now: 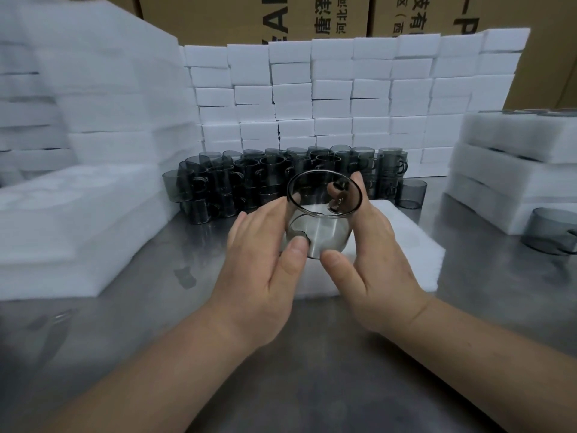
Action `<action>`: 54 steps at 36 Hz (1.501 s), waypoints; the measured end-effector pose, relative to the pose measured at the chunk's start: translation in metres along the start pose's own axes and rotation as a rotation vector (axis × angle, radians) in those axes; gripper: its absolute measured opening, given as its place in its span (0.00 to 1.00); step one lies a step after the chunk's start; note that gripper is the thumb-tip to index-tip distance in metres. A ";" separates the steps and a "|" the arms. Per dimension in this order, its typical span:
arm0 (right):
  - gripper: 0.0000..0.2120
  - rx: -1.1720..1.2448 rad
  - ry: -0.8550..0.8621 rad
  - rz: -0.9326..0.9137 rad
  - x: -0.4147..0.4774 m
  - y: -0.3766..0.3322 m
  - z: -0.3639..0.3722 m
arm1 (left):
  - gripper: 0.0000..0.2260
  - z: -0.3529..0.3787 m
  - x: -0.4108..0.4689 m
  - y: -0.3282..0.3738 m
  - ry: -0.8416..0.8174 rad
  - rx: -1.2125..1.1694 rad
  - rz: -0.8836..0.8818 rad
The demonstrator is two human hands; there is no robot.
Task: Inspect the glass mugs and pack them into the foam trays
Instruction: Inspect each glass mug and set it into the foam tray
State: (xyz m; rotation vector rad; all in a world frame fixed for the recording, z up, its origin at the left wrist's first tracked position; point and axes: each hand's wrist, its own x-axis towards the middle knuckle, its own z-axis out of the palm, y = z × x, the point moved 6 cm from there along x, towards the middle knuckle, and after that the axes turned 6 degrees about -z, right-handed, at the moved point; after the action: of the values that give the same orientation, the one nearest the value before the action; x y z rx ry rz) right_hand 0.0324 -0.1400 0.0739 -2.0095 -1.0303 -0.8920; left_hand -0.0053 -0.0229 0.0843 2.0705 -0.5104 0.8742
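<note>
I have the glass mug (323, 225) held up between both hands above the steel bench (312, 364), tipped so its open mouth faces me. My left hand (262, 260) grips it from the left, thumb pressed on the lower wall near the base and the fingers lying along the side. My right hand (373, 257) holds the other side, thumb close to the base and fingers curled round the back up to the rim; through the glass I can make out one of those fingers and what looks like the handle on the far side.

Just beneath and to the right of the hands lies a flat white foam sheet (409, 248). Beyond the hands, a stacked heap of smoky grey mugs (246, 182) stands on the bench, with a wall of white foam blocks (343, 98) behind it and brown cartons (218, 17) behind that. To the right of the hands, foam trays (512, 179) are piled up, and a single grey mug (551, 234) lies near their foot. Left of the hands sits another pile of foam (75, 220).
</note>
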 end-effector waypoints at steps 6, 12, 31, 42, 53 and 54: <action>0.46 -0.017 -0.053 0.028 0.002 0.002 0.002 | 0.13 0.003 0.000 0.000 -0.032 0.024 -0.034; 0.43 -0.026 -0.043 -0.010 0.000 -0.002 0.002 | 0.16 0.003 0.002 -0.002 -0.067 0.010 -0.063; 0.22 -0.151 0.037 0.019 0.002 0.000 -0.004 | 0.20 -0.005 0.002 -0.022 0.114 0.077 -0.239; 0.17 -0.160 0.046 0.008 0.005 -0.002 -0.005 | 0.26 -0.010 0.002 -0.014 0.237 0.166 -0.198; 0.19 -0.143 0.056 0.014 0.004 -0.002 -0.007 | 0.28 -0.013 0.003 -0.006 0.306 0.263 -0.094; 0.19 -0.136 0.055 0.012 0.004 -0.002 -0.007 | 0.28 -0.014 0.003 -0.005 0.308 0.271 -0.085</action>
State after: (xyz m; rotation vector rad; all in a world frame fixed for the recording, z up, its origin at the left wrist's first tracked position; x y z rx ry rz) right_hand 0.0302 -0.1434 0.0819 -2.0885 -0.9484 -1.0299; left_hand -0.0060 -0.0090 0.0894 2.1240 -0.1425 1.2405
